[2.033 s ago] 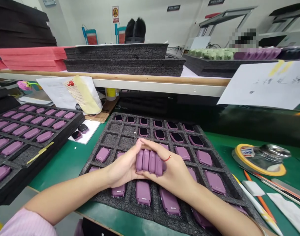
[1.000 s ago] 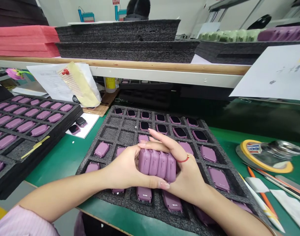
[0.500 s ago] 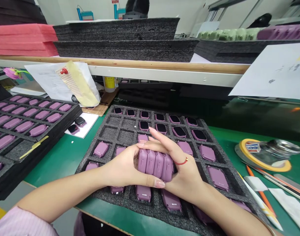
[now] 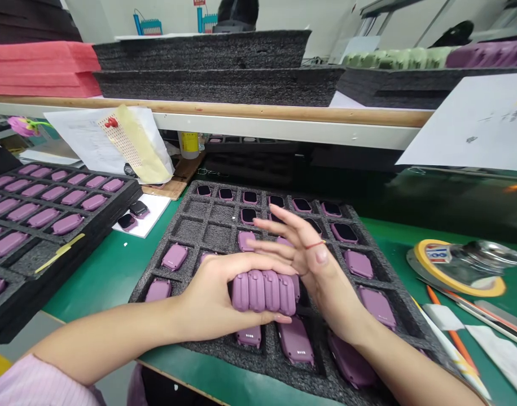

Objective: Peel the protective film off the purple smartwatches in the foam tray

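Observation:
My left hand (image 4: 218, 293) is closed around a row of several purple smartwatch cases (image 4: 263, 292), pressed side by side, thumb below and fingers over the top. Just right of the row, my right hand (image 4: 315, 270) is open with its fingers spread, close to the end of the row; whether it touches cannot be made out. Both hands are above a black foam tray (image 4: 191, 230) with square pockets. Some pockets hold purple cases back side up, such as one watch case (image 4: 296, 339) near the front. Toward the back, watches with dark screens (image 4: 301, 204) lie face up.
At left stands another foam tray (image 4: 19, 265) of purple cases, beside two watches (image 4: 134, 214) on white paper. To the right are a yellow tape roll (image 4: 425, 268), a glass bottle with a metal top (image 4: 491, 256) and tools. A shelf edge (image 4: 258, 121) crosses behind.
My right hand has let go of the row of watch cases, opening and lifting its fingers away. The left hand keeps hold, its fingers now over the top, with the row slightly lower and further left.

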### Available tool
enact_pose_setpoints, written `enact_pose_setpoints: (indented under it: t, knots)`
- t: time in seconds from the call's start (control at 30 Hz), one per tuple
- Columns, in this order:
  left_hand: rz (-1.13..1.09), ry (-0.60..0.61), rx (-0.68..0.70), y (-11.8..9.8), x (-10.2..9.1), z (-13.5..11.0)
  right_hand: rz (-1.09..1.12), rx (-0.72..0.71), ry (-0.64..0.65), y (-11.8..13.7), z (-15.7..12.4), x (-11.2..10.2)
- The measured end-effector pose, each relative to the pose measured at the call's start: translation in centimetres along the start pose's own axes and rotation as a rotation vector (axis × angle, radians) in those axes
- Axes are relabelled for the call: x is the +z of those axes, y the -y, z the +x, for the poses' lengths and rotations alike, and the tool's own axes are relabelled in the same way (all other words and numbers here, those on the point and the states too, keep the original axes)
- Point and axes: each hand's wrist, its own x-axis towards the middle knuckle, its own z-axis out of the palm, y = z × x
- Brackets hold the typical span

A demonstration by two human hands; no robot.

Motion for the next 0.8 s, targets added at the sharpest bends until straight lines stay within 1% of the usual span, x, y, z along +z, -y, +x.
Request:
enact_pose_setpoints:
  t: [0.07,0.13,0.17,0.23,0.33,0.4,0.47,0.5,0.53,0.6,0.67,0.73,0.8]
  knots:
    - [0.007,0.0,0.057,0.2,0.0,0.1,0.066,0.161,0.088,-0.2,0.1,0.1]
    - [0.038,-0.007,0.093,0.2,0.1,0.2,0.062,0.214,0.166,-0.2,0.0,0.4]
    - [0.053,-0.005,0.101,0.3,0.1,0.3,0.05,0.205,0.184,-0.2,-0.2,0.6]
    - [0.059,0.023,0.104,0.4,0.0,0.3,0.013,0.15,0.169,-0.1,-0.4,1.1]
    - [0.055,0.053,0.104,0.8,0.0,0.0,-0.102,0.048,0.076,0.0,-0.7,1.7]
    - [0.103,0.048,0.108,1.1,0.1,-0.2,-0.209,-0.027,-0.002,0.2,-0.8,1.8]
    - [0.141,0.026,0.119,1.3,0.2,-0.4,-0.28,-0.102,-0.046,0.4,-0.9,1.8]
    - [0.121,0.018,0.094,1.2,0.3,-0.5,-0.303,-0.139,-0.056,0.5,-1.0,1.8]
    - [0.065,0.016,0.04,1.1,0.3,-0.5,-0.322,-0.177,-0.063,0.6,-1.0,1.7]
    - [-0.127,0.025,-0.136,0.8,0.3,-0.3,-0.367,-0.256,-0.071,0.6,-1.0,1.6]
    - [-0.307,0.08,-0.297,0.3,0.1,0.1,-0.409,-0.338,-0.071,0.5,-1.0,1.4]
    - [-0.394,0.143,-0.331,-0.1,-0.1,0.6,-0.433,-0.409,-0.043,0.3,-0.8,1.3]
    - [-0.422,0.182,-0.312,-0.4,-0.2,1.0,-0.455,-0.459,-0.022,0.1,-0.6,1.2]
